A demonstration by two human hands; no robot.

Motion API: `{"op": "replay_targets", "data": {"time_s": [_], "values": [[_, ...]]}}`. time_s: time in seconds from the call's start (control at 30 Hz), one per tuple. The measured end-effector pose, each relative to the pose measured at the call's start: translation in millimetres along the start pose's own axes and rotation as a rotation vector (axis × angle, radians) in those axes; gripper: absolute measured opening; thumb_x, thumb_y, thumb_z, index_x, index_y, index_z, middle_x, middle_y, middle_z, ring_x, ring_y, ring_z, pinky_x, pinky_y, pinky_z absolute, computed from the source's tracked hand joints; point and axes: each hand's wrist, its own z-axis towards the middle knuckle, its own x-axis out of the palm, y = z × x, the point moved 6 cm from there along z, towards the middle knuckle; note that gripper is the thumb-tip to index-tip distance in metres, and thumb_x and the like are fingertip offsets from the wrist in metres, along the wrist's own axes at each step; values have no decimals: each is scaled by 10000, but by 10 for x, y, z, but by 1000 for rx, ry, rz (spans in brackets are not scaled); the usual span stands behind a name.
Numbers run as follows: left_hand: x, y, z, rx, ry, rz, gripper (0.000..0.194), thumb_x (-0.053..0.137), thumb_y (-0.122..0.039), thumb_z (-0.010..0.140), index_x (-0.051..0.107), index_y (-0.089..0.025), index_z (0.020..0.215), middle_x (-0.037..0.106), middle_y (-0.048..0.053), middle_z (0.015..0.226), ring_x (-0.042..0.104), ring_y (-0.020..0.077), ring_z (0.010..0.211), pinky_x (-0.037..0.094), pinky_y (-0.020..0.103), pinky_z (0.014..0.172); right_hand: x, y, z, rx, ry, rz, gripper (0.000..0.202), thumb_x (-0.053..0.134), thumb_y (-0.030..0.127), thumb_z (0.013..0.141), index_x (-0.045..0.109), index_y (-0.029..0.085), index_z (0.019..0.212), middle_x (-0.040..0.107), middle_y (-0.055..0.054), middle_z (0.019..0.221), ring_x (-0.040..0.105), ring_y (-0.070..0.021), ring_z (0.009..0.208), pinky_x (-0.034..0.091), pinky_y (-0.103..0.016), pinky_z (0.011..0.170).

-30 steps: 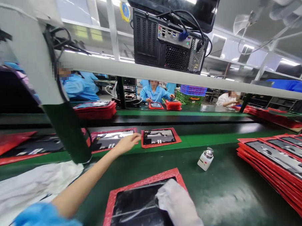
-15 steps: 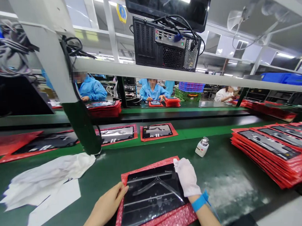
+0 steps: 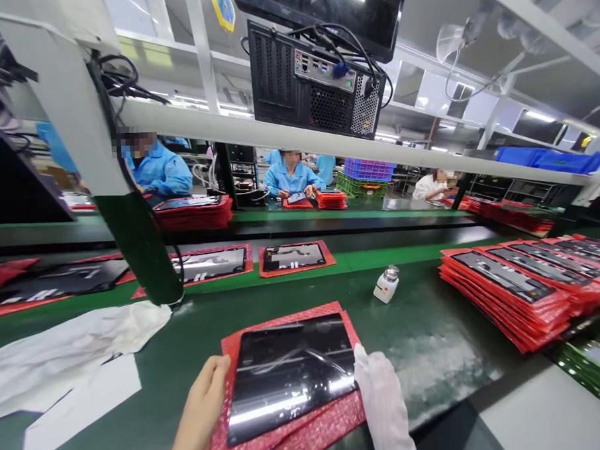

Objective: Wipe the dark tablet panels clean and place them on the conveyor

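Note:
A glossy black panel point(image 3: 291, 374) lies on a red bubble-wrap sheet point(image 3: 338, 416) on the green bench right in front of me. My bare left hand point(image 3: 201, 408) grips the left edge of the sheet and panel. My right hand point(image 3: 384, 400), in a white glove, holds the right edge of the panel. The panel is tilted slightly, its near edge towards me.
White cloths point(image 3: 62, 358) and paper lie at the left. A small white bottle point(image 3: 385, 284) stands behind the panel. A stack of red-wrapped panels point(image 3: 511, 289) sits at the right. Two more panels point(image 3: 291, 257) lie on the belt beyond. A grey post point(image 3: 132, 252) stands at the left. Workers in blue sit opposite.
My left hand came back from the far belt and took the panel's left edge. My gloved right hand slid from the top right corner down the right edge. The view shifted right.

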Motion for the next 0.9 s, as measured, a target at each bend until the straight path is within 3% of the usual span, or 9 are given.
{"op": "replay_targets", "data": {"time_s": [0.07,0.2,0.27,0.33,0.4,0.5,0.63,0.77,0.9], "values": [[67,27,-35,-89,-37,-191,607,648,-783,557,520,-248,814,607,-44,673,576,179,649,452,277,621,130,152,-151,-4,14,-142,389,356,167,980,582,175,1296,675,-198,1045,660,-279,906,525,-394,689],[181,10,-99,-190,13,-461,761,799,-601,550,507,-281,1175,715,24,1048,668,219,977,489,337,898,523,1103,-251,-99,57,-245,255,501,242,941,653,202,1143,638,-86,708,575,-212,549,437,-323,468],[196,-21,-139,-214,67,-485,717,803,-539,585,556,-252,1193,690,74,1208,618,257,1160,441,361,1017,491,1515,-69,-213,-15,-260,233,475,289,974,654,202,1097,665,-88,764,608,-205,617,446,-302,498],[171,-42,-182,-232,67,-495,680,823,-524,555,616,-214,1124,668,102,1280,535,301,1285,388,373,1091,350,1671,296,-342,-5,-291,262,396,249,1008,637,183,1087,684,-102,859,629,-204,696,459,-293,546],[140,-69,-221,-227,41,-526,710,846,-541,506,638,-211,1098,665,100,1302,434,326,1375,342,381,1134,225,1552,771,-383,165,-320,300,337,149,1004,629,187,948,653,-65,786,585,-187,608,430,-292,525],[130,-108,-265,-207,16,-588,730,867,-538,477,656,-220,1099,690,78,1276,393,333,1402,327,389,1151,61,1318,1337,-496,344,-221,259,426,38,932,642,160,860,681,-77,844,627,-207,770,467,-305,675],[130,-82,-277,-281,-28,-690,492,806,-348,659,682,-227,1119,702,44,1269,495,273,1338,356,346,1134,-43,1231,1576,-588,390,-112,155,569,147,924,650,189,798,674,16,736,620,-137,692,453,-237,683],[156,4,-246,-475,23,-824,459,665,-156,787,640,-221,1240,738,62,1196,615,233,1212,440,341,1066,-250,1292,1586,-659,335,-133,182,533,175,954,641,177,808,670,-16,758,604,-161,694,429,-277,670],[190,7,-179,-519,167,-820,546,694,-92,742,621,-180,1276,787,103,1028,721,288,1009,557,392,912,-594,1271,1718,-634,83,-221,363,335,254,1032,621,167,827,627,-77,760,543,-203,672,372,-338,618]]}}
